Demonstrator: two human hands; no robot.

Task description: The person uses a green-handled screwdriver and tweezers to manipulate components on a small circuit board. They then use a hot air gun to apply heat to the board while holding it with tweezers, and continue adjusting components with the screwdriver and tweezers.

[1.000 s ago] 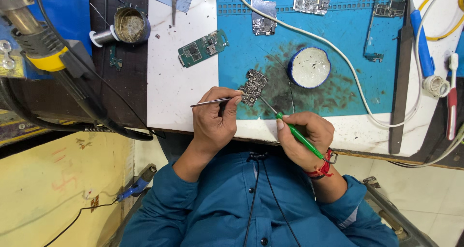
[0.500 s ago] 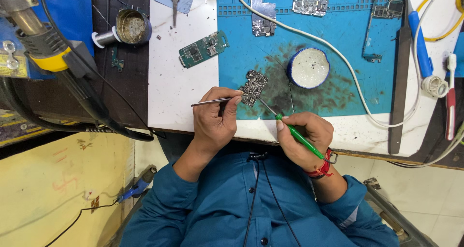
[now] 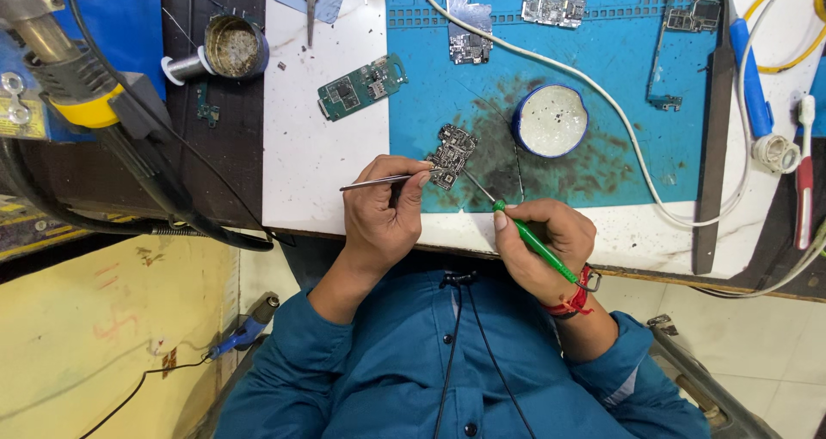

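A small dark circuit board [image 3: 453, 153] lies on the blue work mat [image 3: 594, 78], over a sooty patch. My left hand [image 3: 383, 215] grips metal tweezers [image 3: 372, 182]; their tips rest at the board's left edge, and my fingertips touch the board. My right hand [image 3: 546, 241] holds a green-handled tool [image 3: 532, 239]. Its thin metal tip reaches up and left to the board's lower right corner.
A round white dish with a blue rim [image 3: 551, 119] stands right of the board. A green circuit board [image 3: 361, 86] lies on the white tabletop [image 3: 310, 164], with more boards [image 3: 552, 0] at the far edge. A white cable [image 3: 602, 95] crosses the mat. A hot-air gun [image 3: 77, 78] hangs at left beside a round tin [image 3: 231, 48].
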